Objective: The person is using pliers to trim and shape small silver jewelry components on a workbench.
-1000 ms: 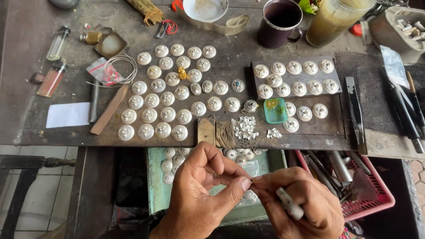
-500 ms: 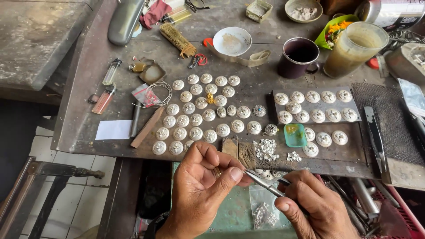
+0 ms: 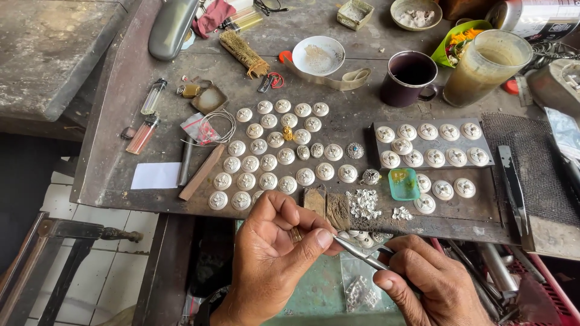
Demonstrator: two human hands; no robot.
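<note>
A: What does the left hand (image 3: 272,253) hold?

B: A small gold-coloured ring piece (image 3: 295,234), pinched tight between thumb and fingers, just below the near edge of the worn dark desk (image 3: 121,151).

A: And the right hand (image 3: 423,281)?

B: Closed around slim steel tweezers (image 3: 356,250), tips touching the left thumb. Seemingly a fitting step; steady, fine placement comes next. Round white discs (image 3: 269,163) lie beyond that edge.
</note>
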